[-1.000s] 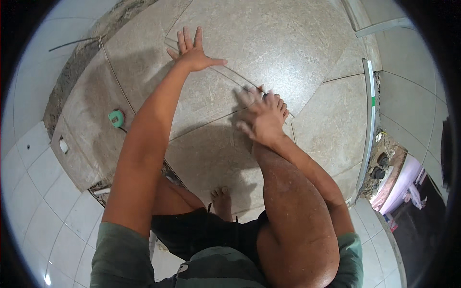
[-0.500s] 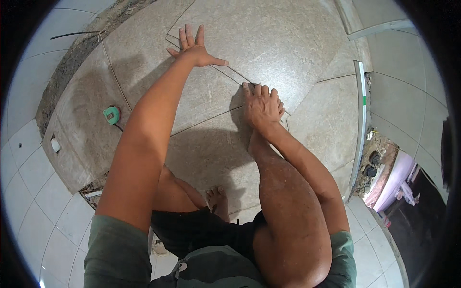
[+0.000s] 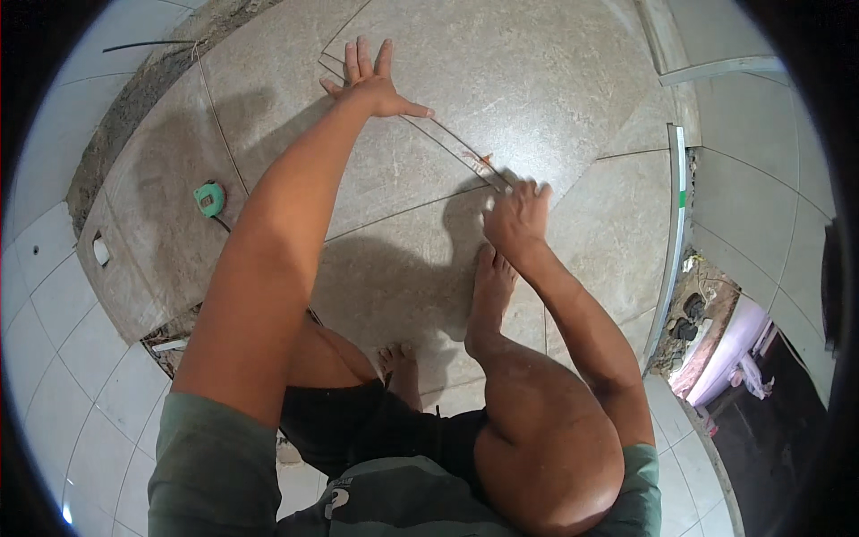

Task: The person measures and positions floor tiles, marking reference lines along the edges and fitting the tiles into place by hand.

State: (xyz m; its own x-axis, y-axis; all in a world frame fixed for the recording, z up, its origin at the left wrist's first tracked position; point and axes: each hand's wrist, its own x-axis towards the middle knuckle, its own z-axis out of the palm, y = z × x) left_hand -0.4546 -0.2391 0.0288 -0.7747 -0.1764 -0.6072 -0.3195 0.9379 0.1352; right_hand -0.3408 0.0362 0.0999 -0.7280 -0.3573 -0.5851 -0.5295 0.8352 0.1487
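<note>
My left hand (image 3: 371,89) lies with fingers spread on a large beige stone-look floor tile (image 3: 501,80), across two thin parallel dark lines that run diagonally. My right hand (image 3: 519,219) is near the lower right end of these lines, just beyond my bare foot (image 3: 494,282). Its fingers are bent and smeared by motion, so whether they hold anything cannot be made out. A small orange-brown mark (image 3: 486,159) shows beside the lines, between my two hands. To the left of my left forearm, a green tape measure (image 3: 210,199) rests on the tiles.
A long metal straightedge (image 3: 675,224) with a green mark lies along the right side. Rubble (image 3: 684,322) and lilac plastic sheeting (image 3: 729,353) are at the lower right. A rough gap (image 3: 98,161) and thin black rod (image 3: 148,44) border the left. White wall tiles (image 3: 54,385) surround the floor.
My right hand has moved right and toward me, off the spot where the orange-brown mark now shows. My left hand stays spread on the tile. The view has shifted slightly.
</note>
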